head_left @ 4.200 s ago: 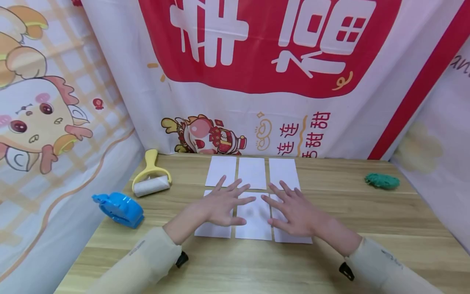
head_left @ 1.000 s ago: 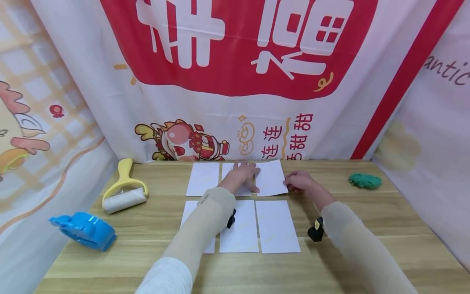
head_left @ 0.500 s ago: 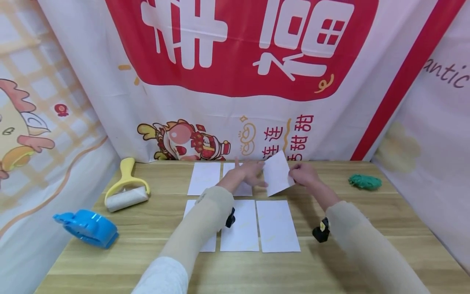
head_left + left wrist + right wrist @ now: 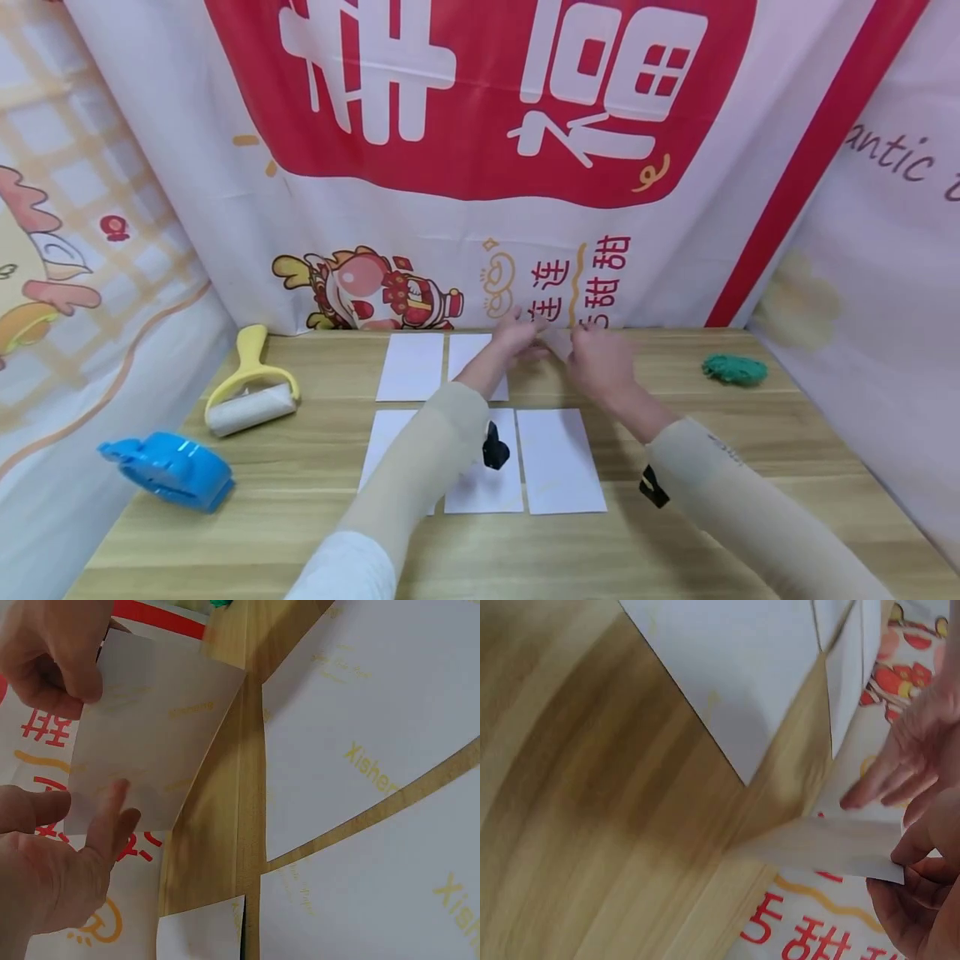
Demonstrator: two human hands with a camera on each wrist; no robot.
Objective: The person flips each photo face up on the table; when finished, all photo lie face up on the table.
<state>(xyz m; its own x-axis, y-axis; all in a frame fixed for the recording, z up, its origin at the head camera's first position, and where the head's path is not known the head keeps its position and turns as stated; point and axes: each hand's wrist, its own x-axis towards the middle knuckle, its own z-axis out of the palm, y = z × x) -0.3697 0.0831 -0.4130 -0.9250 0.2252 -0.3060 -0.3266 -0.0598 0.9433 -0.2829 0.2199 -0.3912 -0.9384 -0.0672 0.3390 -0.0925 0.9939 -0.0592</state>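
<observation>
A white sheet of paper [image 4: 557,340] with faint yellow print is raised off the table, seen nearly edge-on in the head view. My right hand [image 4: 603,358] pinches one end between thumb and fingers, plain in the right wrist view. Facing it, my left hand [image 4: 517,337] has its fingers extended; in the left wrist view they overlap the lifted sheet [image 4: 150,735]. Two white sheets lie flat in the back row, a left one [image 4: 409,367] and a middle one [image 4: 477,354] partly behind my left hand. Three more form the front row, the right one [image 4: 561,458] fully visible.
At the left lie a yellow-handled lint roller [image 4: 253,408] and a blue clock-shaped object [image 4: 171,468]. A green bundle [image 4: 735,369] rests at the back right. Printed cloth [image 4: 465,187] hangs right behind the table's far edge.
From lying flat at the back right, the sheet has been lifted by my right hand and turned edge-on. My left hand has moved from the front sheets to beside it.
</observation>
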